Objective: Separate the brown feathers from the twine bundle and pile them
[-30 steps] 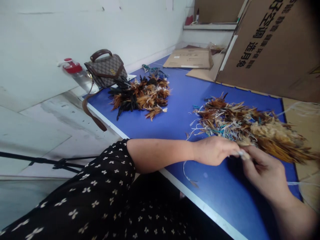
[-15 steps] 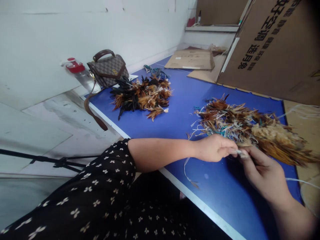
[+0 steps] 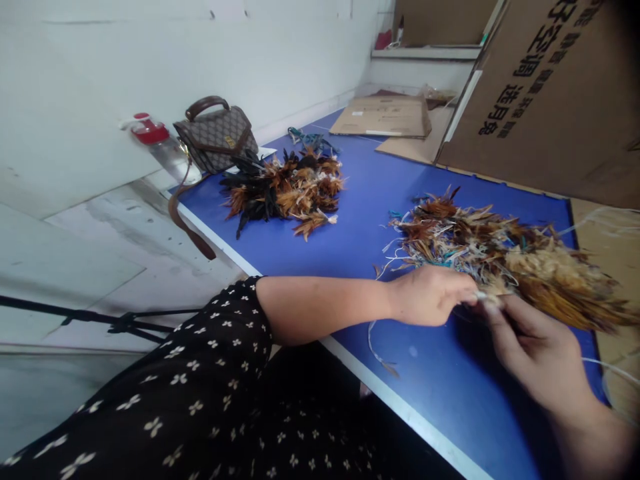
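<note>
Over the right part of the blue table, my left hand (image 3: pixel 437 295) and my right hand (image 3: pixel 535 340) meet, fingertips almost touching. Both are closed in a pinch on a small feather bundle (image 3: pixel 493 295), whose pale, whitish bound end shows between them. Fingers hide most of it. Just behind lies a large pile of brown, tan and cream feathers (image 3: pixel 545 263), tangled with white and teal strings. A thin white string (image 3: pixel 371 340) trails on the table below my left wrist. Farther left sits a second pile of black and orange-brown feather bundles (image 3: pixel 295 187).
A patterned handbag (image 3: pixel 220 140) and a red-capped bottle (image 3: pixel 163 147) stand at the back left. Flat cardboard (image 3: pixel 383 117) lies at the back. A large upright carton (image 3: pixel 550 113) borders the right side. A black tripod leg (image 3: pixel 75 313) crosses the lower left.
My right hand has shifted slightly right, and my left fingertips with it. Both keep their pinch at the bundle's pale end. The piles have stayed put.
</note>
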Demonstrator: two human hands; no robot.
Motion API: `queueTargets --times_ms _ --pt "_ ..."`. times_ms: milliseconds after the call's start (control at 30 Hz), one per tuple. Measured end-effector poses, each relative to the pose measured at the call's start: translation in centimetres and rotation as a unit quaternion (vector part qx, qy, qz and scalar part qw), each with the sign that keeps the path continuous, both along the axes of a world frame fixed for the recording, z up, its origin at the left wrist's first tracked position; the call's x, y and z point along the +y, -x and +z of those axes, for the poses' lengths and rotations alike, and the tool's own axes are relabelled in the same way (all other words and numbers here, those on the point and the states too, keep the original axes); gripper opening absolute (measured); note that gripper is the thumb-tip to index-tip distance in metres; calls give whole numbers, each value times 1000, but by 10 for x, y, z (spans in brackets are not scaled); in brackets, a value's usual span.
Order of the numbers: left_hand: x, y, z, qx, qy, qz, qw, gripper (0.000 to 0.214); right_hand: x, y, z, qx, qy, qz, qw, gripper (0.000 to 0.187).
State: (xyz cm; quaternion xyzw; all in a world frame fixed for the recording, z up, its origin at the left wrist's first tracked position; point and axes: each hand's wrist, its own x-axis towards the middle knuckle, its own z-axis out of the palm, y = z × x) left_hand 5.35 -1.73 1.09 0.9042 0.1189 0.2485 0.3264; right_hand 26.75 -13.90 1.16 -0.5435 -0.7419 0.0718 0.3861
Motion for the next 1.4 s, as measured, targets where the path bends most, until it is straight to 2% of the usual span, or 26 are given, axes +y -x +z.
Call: queueTargets --times_ms 67,133,233,300,333,367,433,500,533,600,667,733,800,867,933,1033,1100,1167,1333,1400 --pt "1 0 -3 27 -17 90 995 23 0 6 -3 -16 -6 31 999 28" --pt "0 0 -5 83 -63 103 989 21 -2 9 -4 -31 -25 58 998 19" --pt "0 0 -3 126 -103 -15 987 27 -3 3 -1 -38 -53 30 997 13" --pt "0 0 -1 92 -70 -92 989 27 -2 -3 2 -34 -45 6 998 16" --pt "1 0 1 63 -40 -104 992 25 -1 -4 2 -28 -36 2 999 19" --pt "1 0 2 34 -8 -89 995 24 -1 -4 3 -19 -30 4 999 21" --pt "1 -1 2 -1 41 -7 999 23 1 1 3 -3 -25 19 1000 22" --pt "-1 -1 0 6 40 77 996 23 1 7 2 -5 -31 32 999 19" --pt "-2 -1 -2 24 21 96 995 21 0 9 2 -9 -33 35 999 18" --pt "-3 -1 -4 77 -28 88 993 19 -1 10 3 -21 -29 29 999 17" --pt "-3 -1 -4 123 -51 21 991 22 -2 6 5 -28 -24 18 999 19" --pt "-1 -1 -3 119 -9 -68 991 20 -2 0 7 -18 -13 13 1000 23" --pt "0 -1 -2 62 98 -116 986 18 -2 -4 7 24 6 2 1000 25" --pt "-1 -2 -2 -6 231 -91 969 18 -2 -4 3 85 28 -23 996 27" --pt "-6 -5 -3 -48 342 -48 937 21 -3 -1 -3 141 29 -55 988 31" --pt "-15 -8 -4 -81 438 -12 896 24 -3 6 -13 167 7 -98 981 37" --pt "-19 -9 -4 -91 463 7 882 30 -3 9 -16 158 -13 -122 980 35" --pt "-20 -8 -5 -92 462 13 882 37 -3 10 -17 163 -28 -137 977 33" --pt "-13 -5 -11 -66 408 -38 910 43 -6 3 -19 195 13 -188 963 40" --pt "-6 -6 -17 -73 358 -27 930 41 -7 -4 -24 204 32 -204 957 45"
